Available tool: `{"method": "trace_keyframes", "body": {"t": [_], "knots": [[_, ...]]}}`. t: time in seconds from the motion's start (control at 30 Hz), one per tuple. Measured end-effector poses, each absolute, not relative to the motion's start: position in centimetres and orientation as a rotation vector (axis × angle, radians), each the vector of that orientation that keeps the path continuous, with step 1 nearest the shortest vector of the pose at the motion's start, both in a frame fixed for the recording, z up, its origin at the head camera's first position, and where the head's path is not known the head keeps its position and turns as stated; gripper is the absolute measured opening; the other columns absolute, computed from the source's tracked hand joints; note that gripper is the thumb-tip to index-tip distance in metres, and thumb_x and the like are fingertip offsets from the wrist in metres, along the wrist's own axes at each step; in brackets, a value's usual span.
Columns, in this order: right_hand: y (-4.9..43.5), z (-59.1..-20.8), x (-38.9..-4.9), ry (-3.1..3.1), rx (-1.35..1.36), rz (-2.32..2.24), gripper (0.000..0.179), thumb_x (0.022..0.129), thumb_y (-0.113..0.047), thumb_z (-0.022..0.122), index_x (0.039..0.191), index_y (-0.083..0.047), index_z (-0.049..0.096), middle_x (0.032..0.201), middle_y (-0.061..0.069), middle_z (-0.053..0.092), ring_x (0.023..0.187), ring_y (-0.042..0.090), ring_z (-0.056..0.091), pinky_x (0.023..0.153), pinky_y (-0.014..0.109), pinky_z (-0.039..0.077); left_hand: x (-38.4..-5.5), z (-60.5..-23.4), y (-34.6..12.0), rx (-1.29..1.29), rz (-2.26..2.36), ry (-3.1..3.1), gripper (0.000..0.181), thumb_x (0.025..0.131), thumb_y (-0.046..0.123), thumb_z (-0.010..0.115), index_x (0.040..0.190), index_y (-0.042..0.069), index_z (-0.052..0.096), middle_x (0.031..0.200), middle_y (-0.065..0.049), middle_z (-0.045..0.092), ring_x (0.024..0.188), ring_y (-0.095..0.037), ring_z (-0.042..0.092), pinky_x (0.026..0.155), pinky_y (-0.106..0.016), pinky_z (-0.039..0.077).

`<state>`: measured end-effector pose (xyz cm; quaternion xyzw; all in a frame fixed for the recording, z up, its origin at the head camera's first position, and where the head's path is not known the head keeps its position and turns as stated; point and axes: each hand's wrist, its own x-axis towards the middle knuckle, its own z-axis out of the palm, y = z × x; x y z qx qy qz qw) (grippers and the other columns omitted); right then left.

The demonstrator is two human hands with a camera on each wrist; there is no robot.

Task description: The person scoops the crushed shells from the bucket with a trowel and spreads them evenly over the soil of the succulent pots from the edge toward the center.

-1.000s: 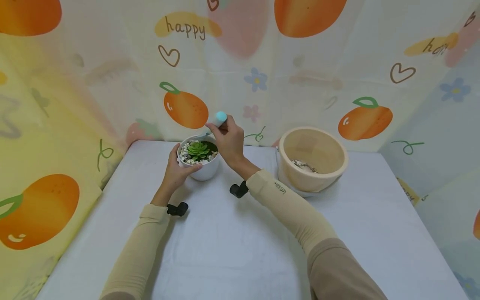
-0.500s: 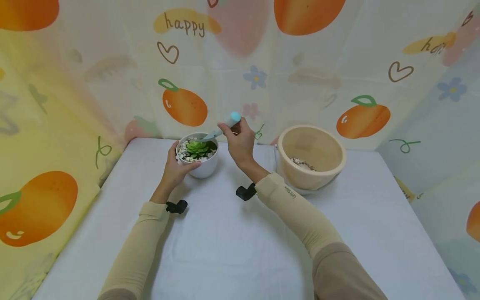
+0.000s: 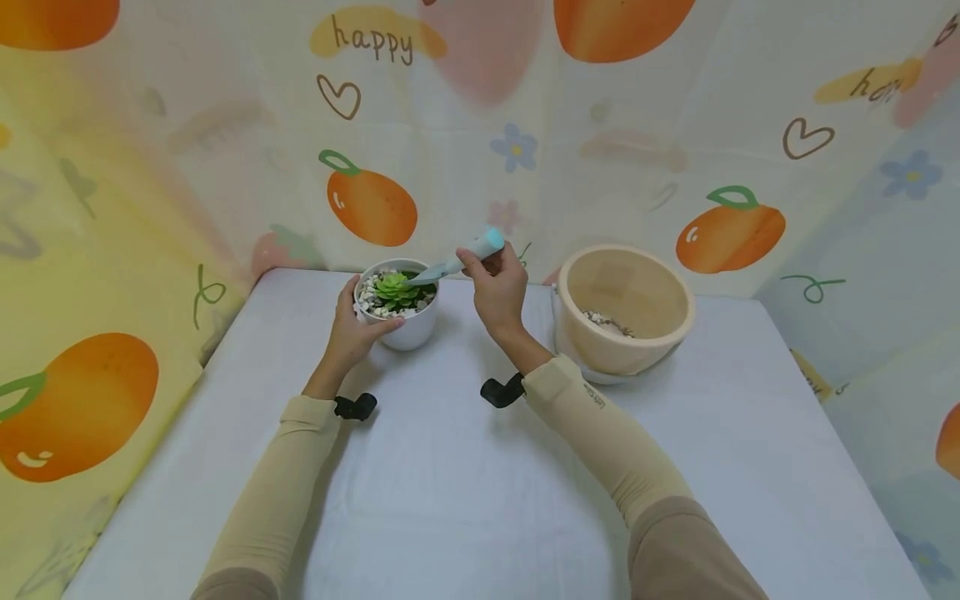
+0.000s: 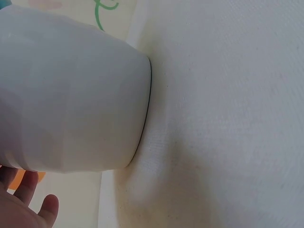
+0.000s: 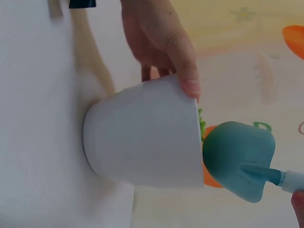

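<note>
A white plant pot [image 3: 411,332] stands on the table at the back, with a green succulent [image 3: 397,291], white pebbles [image 3: 369,298] and dark soil inside. My left hand [image 3: 348,333] holds the pot from its left side, thumb along the front near the rim, as the right wrist view also shows. The right hand [image 3: 501,292] grips a small trowel by its pale, blue-ended handle. In the right wrist view the trowel's teal blade [image 5: 240,156] hangs at the pot's opening. From the head view the blade's tip overlaps the succulent's right side.
To the right stands a larger beige pot [image 3: 625,354] with some pebbles [image 3: 609,323] in its bottom. A white cloth covers the table [image 3: 465,500]. Right behind rises a printed curtain [image 3: 465,167]. Black wrist cameras stick out from both wrists.
My right hand has drawn the trowel to the right, its blade passing from the pot's back over the succulent to its right side. The left hand keeps its hold on the pot.
</note>
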<state>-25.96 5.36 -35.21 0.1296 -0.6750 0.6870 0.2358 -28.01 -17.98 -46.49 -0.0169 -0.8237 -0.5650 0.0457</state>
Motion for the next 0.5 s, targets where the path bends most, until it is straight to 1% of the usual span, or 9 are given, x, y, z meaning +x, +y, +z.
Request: {"method": "trace_keyframes", "body": {"t": [0.1, 0.13, 0.23, 0.3, 0.37, 0.43, 0.5], "knots": [[5.6, -35.5, -25.8, -1.823, 0.356, 1.913, 0.022, 0.089, -0.001, 0.067, 0.102, 0.014, 0.057, 0.093, 0.030, 0.065, 0.088, 0.042, 0.067, 0.081, 0.046, 0.058, -28.0, -46.4, -18.0, -0.051, -1.739, -2.506, 0.106, 0.079, 0.027, 0.081, 0.156, 0.013, 0.009, 0.160, -0.014, 0.015, 0.149, -0.031, 0.016, 0.121, -0.056, 0.015], [5.7, -35.8, -26.0, -1.817, 0.355, 1.917, 0.022, 0.089, -0.001, 0.067, 0.102, 0.014, 0.057, 0.093, 0.030, 0.065, 0.087, 0.039, 0.068, 0.081, 0.045, 0.058, -28.0, -46.4, -18.0, -0.051, -1.741, -2.505, 0.107, 0.079, 0.028, 0.081, 0.156, 0.013, 0.009, 0.160, -0.014, 0.015, 0.149, -0.031, 0.016, 0.121, -0.056, 0.015], [6.0, -36.8, -26.5, -1.797, 0.349, 1.929, 0.023, 0.088, 0.000, 0.068, 0.103, 0.015, 0.057, 0.092, 0.028, 0.065, 0.084, 0.023, 0.070, 0.079, 0.041, 0.059, -28.1, -46.4, -18.0, -0.056, -1.742, -2.500, 0.107, 0.078, 0.029, 0.082, 0.156, 0.012, 0.010, 0.160, -0.015, 0.016, 0.148, -0.032, 0.017, 0.120, -0.056, 0.017], [6.2, -37.4, -26.9, -1.785, 0.348, 1.944, 0.025, 0.088, 0.000, 0.069, 0.104, 0.015, 0.058, 0.091, 0.026, 0.065, 0.082, 0.012, 0.069, 0.079, 0.039, 0.059, -28.2, -46.5, -18.1, -0.053, -1.738, -2.498, 0.107, 0.078, 0.029, 0.082, 0.156, 0.013, 0.011, 0.159, -0.015, 0.017, 0.148, -0.032, 0.018, 0.120, -0.056, 0.017], [6.4, -37.6, -26.8, -1.777, 0.345, 1.962, 0.026, 0.087, -0.001, 0.069, 0.106, 0.014, 0.058, 0.090, 0.022, 0.065, 0.081, 0.004, 0.067, 0.078, 0.036, 0.060, -28.3, -46.6, -18.1, -0.056, -1.735, -2.496, 0.107, 0.078, 0.029, 0.082, 0.156, 0.012, 0.011, 0.159, -0.016, 0.017, 0.147, -0.032, 0.019, 0.120, -0.057, 0.017], [6.7, -37.9, -26.7, -1.767, 0.340, 1.978, 0.027, 0.087, -0.002, 0.070, 0.107, 0.013, 0.059, 0.090, 0.017, 0.066, 0.081, 0.002, 0.068, 0.078, 0.034, 0.060, -28.3, -46.7, -18.2, -0.056, -1.736, -2.496, 0.108, 0.078, 0.030, 0.082, 0.156, 0.012, 0.010, 0.159, -0.016, 0.016, 0.147, -0.032, 0.018, 0.120, -0.057, 0.017], [7.0, -38.1, -26.5, -1.763, 0.331, 1.981, 0.028, 0.087, -0.003, 0.071, 0.107, 0.012, 0.059, 0.090, 0.015, 0.066, 0.081, 0.003, 0.068, 0.077, 0.032, 0.060, -28.4, -46.8, -18.2, -0.059, -1.739, -2.498, 0.109, 0.078, 0.029, 0.082, 0.156, 0.012, 0.009, 0.160, -0.016, 0.016, 0.148, -0.032, 0.018, 0.120, -0.057, 0.016]]}}
